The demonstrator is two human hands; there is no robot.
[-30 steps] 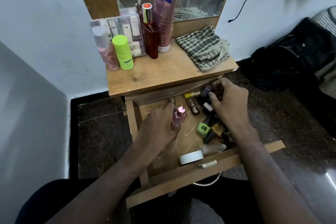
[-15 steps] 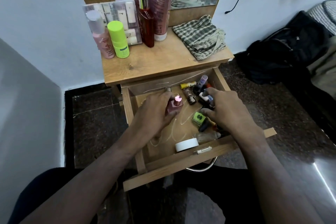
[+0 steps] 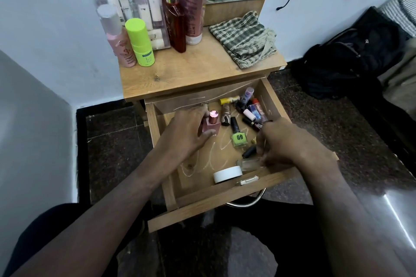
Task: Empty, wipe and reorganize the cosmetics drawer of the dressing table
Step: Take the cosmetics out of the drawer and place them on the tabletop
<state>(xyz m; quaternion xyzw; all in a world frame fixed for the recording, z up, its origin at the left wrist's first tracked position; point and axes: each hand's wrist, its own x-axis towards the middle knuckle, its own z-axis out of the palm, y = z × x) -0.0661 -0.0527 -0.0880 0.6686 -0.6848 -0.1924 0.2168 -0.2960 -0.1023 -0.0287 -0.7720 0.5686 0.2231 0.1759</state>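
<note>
The wooden drawer (image 3: 216, 198) of the dressing table is pulled out, with white scratch marks on its floor. My left hand (image 3: 186, 132) grips a square pink perfume bottle (image 3: 211, 126) with a pink cap, upright at the drawer's left middle. My right hand (image 3: 286, 144) is at the drawer's right front, its fingers curled round a clear glass bottle (image 3: 248, 163) lying on its side. Several small cosmetics lie in the right half: a green nail polish (image 3: 239, 138), a yellow tube (image 3: 228, 100), a lilac stick (image 3: 247, 94). A white round jar (image 3: 227, 173) leans at the front wall.
On the tabletop (image 3: 191, 72) stand a pink bottle (image 3: 119, 42), a green stick (image 3: 139, 42), a red-brown bottle (image 3: 176, 27), a pink tube (image 3: 193, 2) and a clear organizer (image 3: 144, 13). A checked cloth (image 3: 245, 38) lies at the right. A black bag (image 3: 351, 56) sits on the floor.
My right hand has moved from the drawer's back right to the front right and onto the clear bottle. My left hand has kept its hold on the pink bottle.
</note>
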